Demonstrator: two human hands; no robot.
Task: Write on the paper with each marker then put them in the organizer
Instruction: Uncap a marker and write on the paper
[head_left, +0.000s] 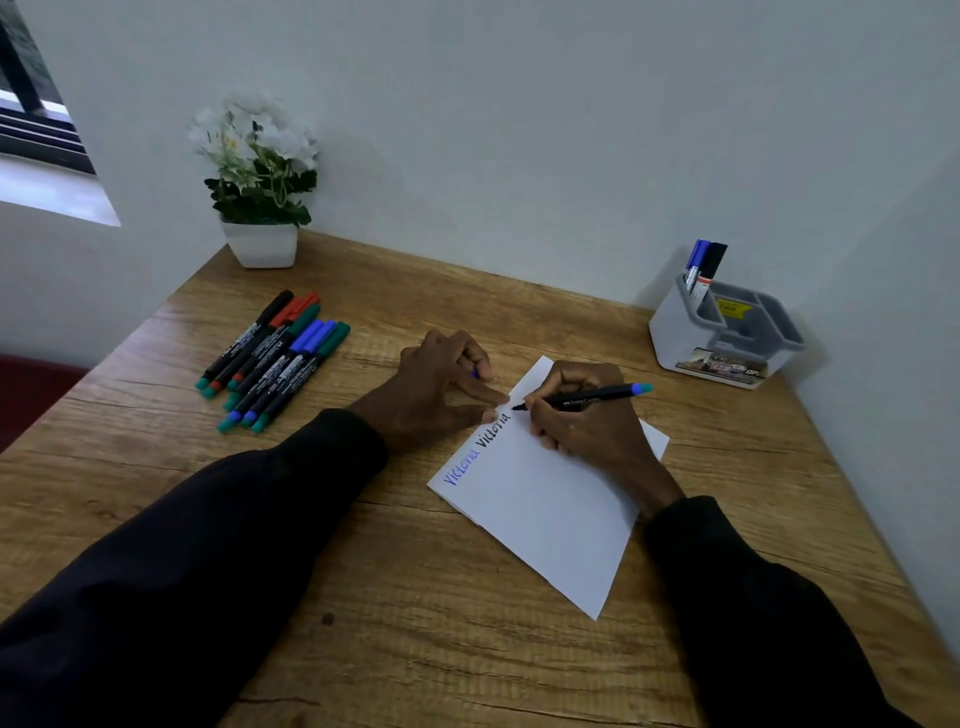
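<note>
Right hand (587, 423) is gripping one marker (589, 398) lying left-right, tip pointing left on the paper (545, 519), while left hand (436, 387), pinching a blue cap (474, 373), is pinning it.

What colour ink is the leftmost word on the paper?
The leftmost word on the paper is blue, clearest in the head view.

Before you, a wood-grain desk (415, 597) fills a corner of pale grey walls (519, 130); daylight enters at a window (31, 104) upper left, a white-flowered plant (260, 171) stands in a white pot (261, 245) at the desk's far corner, dark red seat (31, 395) at left
</note>
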